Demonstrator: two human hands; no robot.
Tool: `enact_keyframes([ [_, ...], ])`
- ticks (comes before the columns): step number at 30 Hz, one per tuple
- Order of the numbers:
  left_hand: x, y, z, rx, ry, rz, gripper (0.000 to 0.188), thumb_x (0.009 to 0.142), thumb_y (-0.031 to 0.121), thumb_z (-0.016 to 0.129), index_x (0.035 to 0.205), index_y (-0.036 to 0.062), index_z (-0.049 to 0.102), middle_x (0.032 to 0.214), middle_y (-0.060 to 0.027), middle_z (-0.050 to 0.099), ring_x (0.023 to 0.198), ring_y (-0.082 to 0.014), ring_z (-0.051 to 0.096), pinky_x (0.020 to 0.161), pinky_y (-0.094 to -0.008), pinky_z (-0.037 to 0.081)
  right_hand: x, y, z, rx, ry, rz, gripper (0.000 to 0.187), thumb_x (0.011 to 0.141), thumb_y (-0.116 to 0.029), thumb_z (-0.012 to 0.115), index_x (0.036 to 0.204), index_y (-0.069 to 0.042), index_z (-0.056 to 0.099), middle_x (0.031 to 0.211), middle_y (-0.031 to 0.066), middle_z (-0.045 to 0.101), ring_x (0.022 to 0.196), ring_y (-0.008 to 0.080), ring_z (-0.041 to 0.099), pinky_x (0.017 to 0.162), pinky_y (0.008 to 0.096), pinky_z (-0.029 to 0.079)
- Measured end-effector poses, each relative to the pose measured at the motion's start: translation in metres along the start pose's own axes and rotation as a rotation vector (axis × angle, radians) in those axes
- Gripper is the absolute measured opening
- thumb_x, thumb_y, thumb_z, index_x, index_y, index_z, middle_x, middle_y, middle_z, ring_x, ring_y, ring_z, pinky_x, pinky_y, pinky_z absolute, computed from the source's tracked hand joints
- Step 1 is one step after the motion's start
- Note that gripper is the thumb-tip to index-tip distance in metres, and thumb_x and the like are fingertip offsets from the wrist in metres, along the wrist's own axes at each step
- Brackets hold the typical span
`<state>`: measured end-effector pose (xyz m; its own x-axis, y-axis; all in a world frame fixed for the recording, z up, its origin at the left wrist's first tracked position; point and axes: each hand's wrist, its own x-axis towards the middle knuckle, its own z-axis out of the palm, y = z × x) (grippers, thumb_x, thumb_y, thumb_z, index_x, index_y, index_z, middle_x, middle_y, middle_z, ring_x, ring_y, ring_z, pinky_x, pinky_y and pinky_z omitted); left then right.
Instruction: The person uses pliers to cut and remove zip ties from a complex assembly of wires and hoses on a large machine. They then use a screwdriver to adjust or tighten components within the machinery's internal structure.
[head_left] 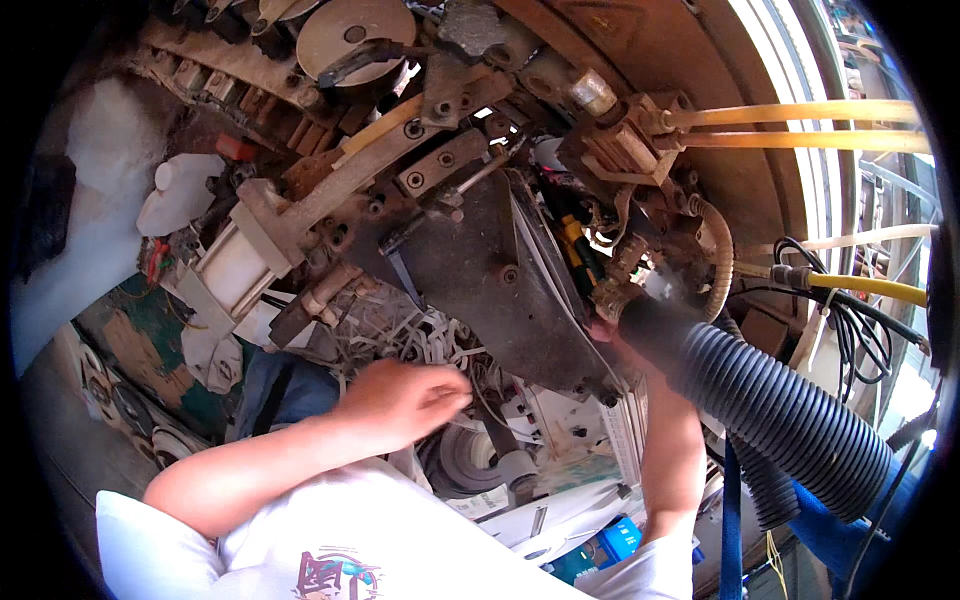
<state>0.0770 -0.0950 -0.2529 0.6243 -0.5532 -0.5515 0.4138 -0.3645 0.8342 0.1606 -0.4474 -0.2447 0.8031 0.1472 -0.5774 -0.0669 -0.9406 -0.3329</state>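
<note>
My left hand hangs over a heap of thin pale strips, its fingers curled into a loose fist, and nothing shows in it. To its right, a dark flat metal plate slants down from the machine. Beyond that plate's right edge is my right hand, beside the end of a thick black corrugated hose. Its fingers are mostly hidden there, so I cannot see what they touch. Yellow-and-black handles stick up just above this hand. Below my left hand sit grey rolls of band.
Yellow air tubes run right from a greasy metal block. A pale cylinder and a white plastic bottle stand at left. Several discs line the top. Black cables loop at right. A blue box lies low.
</note>
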Motion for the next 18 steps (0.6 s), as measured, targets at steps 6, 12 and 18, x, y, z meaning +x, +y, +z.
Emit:
enact_keyframes([
  [6, -0.095, 0.002, -0.079, 0.237, 0.565, 0.046, 0.012, 0.088, 0.007, 0.071, 0.098, 0.0001, 0.073, 0.083, -0.0105, 0.074, 0.065, -0.0192, 0.069, 0.062, -0.0308, 0.054, 0.011, -0.01, -0.008, -0.039, -0.044, -0.01, 0.034, 0.088, -0.023, 0.071, 0.118, -0.006, 0.066, 0.11, 0.0144, 0.069, 0.104, 0.027, 0.063, 0.093, 0.0398, 0.051],
  [12, -0.121, -0.001, -0.146, 0.755, 0.927, 0.367, 0.024, 0.093, 0.003, 0.061, 0.117, -0.0001, 0.063, 0.113, -0.0148, 0.066, 0.108, -0.0284, 0.059, 0.096, -0.0392, 0.046, 0.015, -0.019, -0.015, -0.068, -0.069, -0.006, 0.033, 0.088, -0.022, 0.071, 0.117, -0.006, 0.066, 0.109, 0.0138, 0.069, 0.102, 0.0262, 0.063, 0.092, 0.0396, 0.051],
  [18, -0.069, -0.031, -0.15, 0.69, 0.946, 0.271, 0.042, 0.099, 0.019, 0.06, 0.137, -0.0001, 0.055, 0.136, -0.0174, 0.06, 0.128, -0.0336, 0.053, 0.112, -0.0448, 0.035, 0.01, -0.028, -0.019, -0.102, -0.089, 0.013, 0.032, 0.088, -0.021, 0.071, 0.115, -0.005, 0.067, 0.108, 0.0132, 0.069, 0.1, 0.0254, 0.063, 0.091, 0.0394, 0.051],
])
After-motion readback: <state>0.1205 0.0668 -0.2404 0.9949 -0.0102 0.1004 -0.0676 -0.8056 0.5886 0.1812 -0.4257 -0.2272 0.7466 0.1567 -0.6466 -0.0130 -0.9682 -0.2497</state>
